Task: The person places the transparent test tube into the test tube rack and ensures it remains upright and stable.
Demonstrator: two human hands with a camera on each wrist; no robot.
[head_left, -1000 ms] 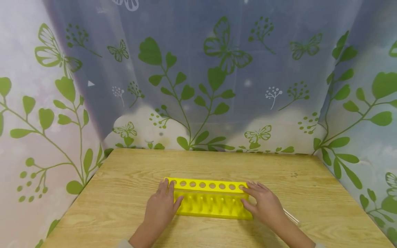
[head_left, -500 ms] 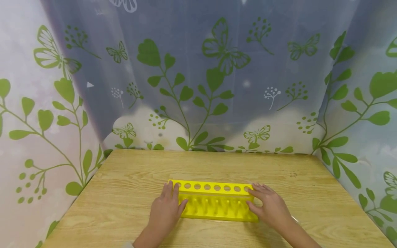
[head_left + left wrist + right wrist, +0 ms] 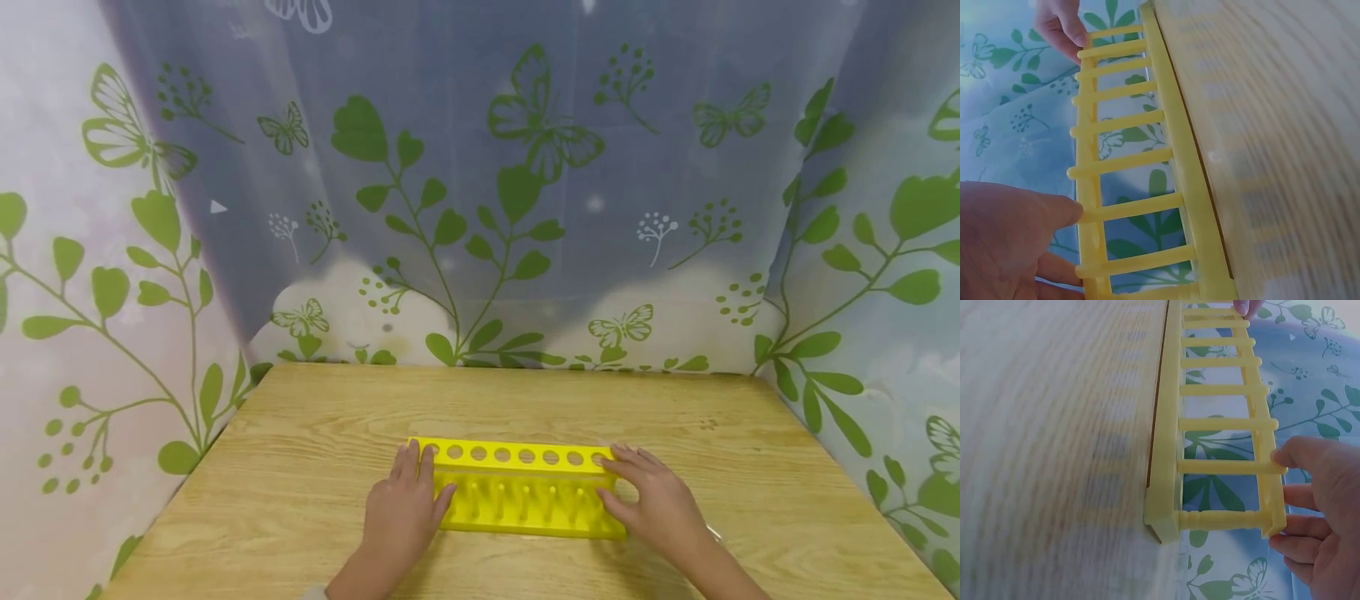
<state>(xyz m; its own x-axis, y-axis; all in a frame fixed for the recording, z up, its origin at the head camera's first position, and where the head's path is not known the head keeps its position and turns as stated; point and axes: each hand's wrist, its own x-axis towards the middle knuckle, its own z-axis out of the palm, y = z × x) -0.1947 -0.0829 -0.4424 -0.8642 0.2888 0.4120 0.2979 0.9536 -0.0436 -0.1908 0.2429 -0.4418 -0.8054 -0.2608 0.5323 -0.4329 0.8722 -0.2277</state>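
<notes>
A yellow test tube rack (image 3: 525, 521) stands on the wooden table (image 3: 322, 425), a row of round holes along its top bar and upright pegs below. My left hand (image 3: 397, 517) holds its left end, thumb in front and fingers over the top and behind. At the other end, my right hand (image 3: 663, 508) grips it the same way. The left wrist view shows the left thumb (image 3: 1063, 211) against a peg near the top bar. In the right wrist view, the right thumb (image 3: 1294, 453) lies at a peg's top, with the other fingers behind the bar.
A clear, thin tube or rod (image 3: 714, 533) lies on the table to the right, mostly hidden behind the right forearm. Patterned cloth (image 3: 540, 250) with leaves and butterflies hangs around the table's back and sides.
Both hands and the rack have shifted a little right and slightly nearer, mostly in the first half second. The right forearm now covers more of the clear tube.
</notes>
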